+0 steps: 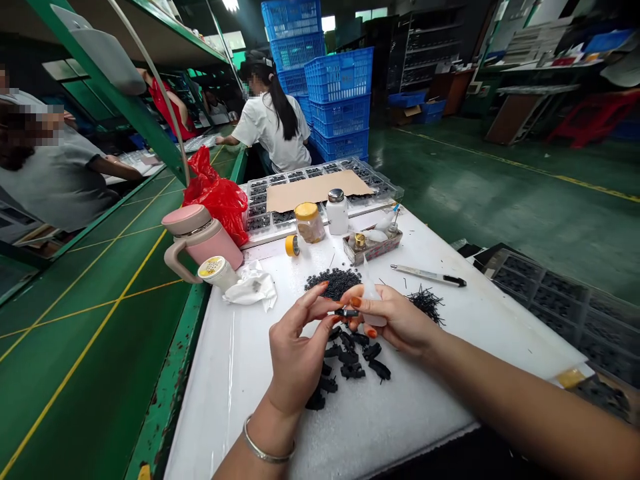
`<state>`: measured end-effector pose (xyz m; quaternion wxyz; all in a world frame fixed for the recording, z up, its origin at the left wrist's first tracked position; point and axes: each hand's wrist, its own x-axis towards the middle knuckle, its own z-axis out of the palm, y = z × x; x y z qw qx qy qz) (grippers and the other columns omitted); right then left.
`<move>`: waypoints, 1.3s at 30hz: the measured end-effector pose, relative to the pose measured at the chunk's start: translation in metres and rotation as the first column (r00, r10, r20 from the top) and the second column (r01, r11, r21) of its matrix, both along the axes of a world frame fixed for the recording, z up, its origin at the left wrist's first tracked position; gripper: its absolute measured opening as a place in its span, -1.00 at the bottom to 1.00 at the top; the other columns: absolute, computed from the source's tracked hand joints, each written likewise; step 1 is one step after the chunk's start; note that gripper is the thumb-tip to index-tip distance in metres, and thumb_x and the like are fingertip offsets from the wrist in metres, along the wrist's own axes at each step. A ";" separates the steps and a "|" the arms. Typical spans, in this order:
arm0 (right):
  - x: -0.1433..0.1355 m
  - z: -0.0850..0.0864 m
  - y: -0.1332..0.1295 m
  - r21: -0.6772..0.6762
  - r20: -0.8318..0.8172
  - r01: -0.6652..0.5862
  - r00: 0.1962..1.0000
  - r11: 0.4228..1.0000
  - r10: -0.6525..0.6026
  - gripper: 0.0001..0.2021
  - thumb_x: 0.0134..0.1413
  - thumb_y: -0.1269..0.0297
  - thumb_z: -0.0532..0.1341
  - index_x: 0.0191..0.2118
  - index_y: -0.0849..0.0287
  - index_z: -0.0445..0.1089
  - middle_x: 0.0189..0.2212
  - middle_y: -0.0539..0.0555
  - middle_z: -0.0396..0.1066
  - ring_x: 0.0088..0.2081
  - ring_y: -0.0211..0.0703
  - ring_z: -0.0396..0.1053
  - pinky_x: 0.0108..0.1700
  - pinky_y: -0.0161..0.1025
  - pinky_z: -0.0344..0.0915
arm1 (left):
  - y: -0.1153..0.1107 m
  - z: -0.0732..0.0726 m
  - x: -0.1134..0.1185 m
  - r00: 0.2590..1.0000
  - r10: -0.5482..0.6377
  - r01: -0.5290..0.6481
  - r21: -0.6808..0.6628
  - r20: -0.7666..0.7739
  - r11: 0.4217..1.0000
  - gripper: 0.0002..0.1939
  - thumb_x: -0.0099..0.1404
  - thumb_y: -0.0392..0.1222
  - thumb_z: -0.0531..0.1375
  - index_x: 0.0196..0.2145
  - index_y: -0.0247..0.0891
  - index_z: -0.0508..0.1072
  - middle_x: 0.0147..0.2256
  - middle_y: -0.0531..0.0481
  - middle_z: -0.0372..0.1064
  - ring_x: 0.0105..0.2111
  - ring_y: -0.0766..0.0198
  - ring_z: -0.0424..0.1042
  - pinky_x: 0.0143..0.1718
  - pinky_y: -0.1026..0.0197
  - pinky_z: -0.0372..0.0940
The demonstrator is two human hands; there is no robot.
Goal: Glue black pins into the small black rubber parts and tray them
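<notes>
My left hand [296, 347] and my right hand [395, 319] meet above a white work board [400, 407]. Between the fingertips of both sits a small black plastic part [347, 312]. My right hand also holds a small translucent squeeze bottle [371, 293] with its pointed tip up. Below the hands lies a loose group of several similar black parts [350, 363]. A heap of tiny black pieces [334, 281] lies just beyond my fingers, and a bundle of thin black pins [426, 301] lies to the right.
A pink jug [203, 241], crumpled tissue [253, 287], yellow-lidded jar [309, 222], white bottle [337, 212], tape roll [293, 245], small tin [371, 245] and tweezers [429, 275] stand behind. Clear part trays [320, 190] with cardboard lie farther back, a red bag [215, 193] on the left. Other people sit at the green bench [90, 320].
</notes>
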<state>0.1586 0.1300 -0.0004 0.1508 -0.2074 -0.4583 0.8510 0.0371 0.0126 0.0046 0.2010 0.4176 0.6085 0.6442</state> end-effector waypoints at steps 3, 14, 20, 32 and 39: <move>0.001 -0.002 0.002 0.004 0.021 -0.027 0.999 1.000 0.027 -0.71 -0.14 0.24 0.38 -0.26 0.24 0.39 -0.46 0.03 0.38 -0.41 -0.28 0.37 -0.56 -0.46 0.12 | 0.000 -0.002 -0.001 0.999 -0.027 0.026 -0.032 -0.046 0.999 -0.63 0.13 -0.35 0.29 -0.08 -0.16 0.50 -0.23 -0.08 0.50 -0.17 0.10 0.47 0.05 0.08 0.27; 0.002 -0.005 0.003 0.117 0.019 0.006 1.000 0.993 -0.008 -0.70 -0.15 0.25 0.38 -0.25 0.27 0.41 -0.45 0.02 0.37 -0.45 -0.33 0.28 -0.43 -0.37 0.21 | 0.005 0.002 -0.010 0.999 0.025 -0.023 -0.069 0.030 0.997 -0.58 0.13 -0.26 0.30 -0.02 -0.19 0.43 -0.17 -0.09 0.44 -0.14 0.15 0.42 -0.20 0.22 0.40; 0.002 -0.007 0.005 0.166 0.012 0.094 0.995 0.982 -0.097 -0.70 -0.21 0.22 0.40 -0.35 0.26 0.39 -0.49 -0.01 0.40 -0.53 -0.36 0.25 -0.46 -0.36 0.17 | 0.007 -0.001 -0.015 0.996 0.037 -0.033 -0.051 0.076 0.998 -0.61 0.15 -0.24 0.29 -0.04 -0.22 0.42 -0.20 -0.08 0.45 -0.13 0.17 0.40 -0.17 0.24 0.36; 0.001 -0.010 0.010 0.245 0.053 0.205 0.973 0.948 -0.224 -0.75 -0.19 0.24 0.38 -0.41 0.25 0.36 -0.54 -0.01 0.41 -0.59 -0.39 0.20 -0.53 -0.37 0.12 | 0.006 -0.004 -0.020 0.988 0.116 -0.110 -0.061 0.103 0.992 -0.74 0.17 -0.17 0.28 -0.16 -0.24 0.48 -0.25 -0.08 0.46 -0.18 0.16 0.42 -0.30 0.26 0.38; 0.001 -0.009 0.013 0.212 0.037 0.227 0.970 0.951 -0.240 -0.72 -0.20 0.21 0.39 -0.45 0.26 0.33 -0.54 0.08 0.46 -0.46 -0.19 0.40 -0.56 -0.37 0.21 | 0.004 0.002 -0.027 0.971 0.181 -0.186 0.016 0.158 0.982 -0.81 0.13 -0.22 0.32 -0.25 -0.25 0.52 -0.30 -0.04 0.45 -0.25 0.23 0.43 -0.35 0.32 0.38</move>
